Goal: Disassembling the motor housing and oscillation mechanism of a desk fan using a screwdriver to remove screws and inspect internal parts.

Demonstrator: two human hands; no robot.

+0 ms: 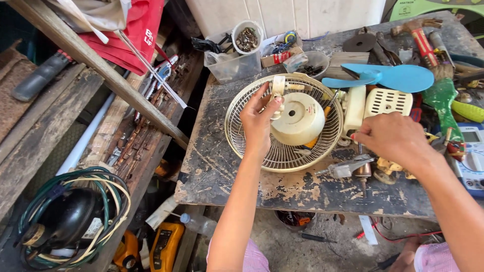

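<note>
On a scarred worktop (pixel 222 166), the left hand (pixel 258 123) pinches a cream plastic piece at the fan motor housing (pixel 298 119), seated in a wire fan guard (pixel 237 132). The right hand (pixel 393 138) curls over small parts, its grip hidden. The housing looks rigid, weighty; the guard's rim offers the steadier hold.

The left hand (pixel 258 123) covers part of the wire fan guard (pixel 252 146) and the base of the cream piece its fingers pinch. To the right of the guard, the right hand (pixel 396 138) hides whatever its fingers grip (only a thin shaft shows below). Farther right of the guard, the meter (pixel 471 161) is cut by the frame edge. Above the guard, the cup (pixel 247 36) holds bits too small to identify.
</note>
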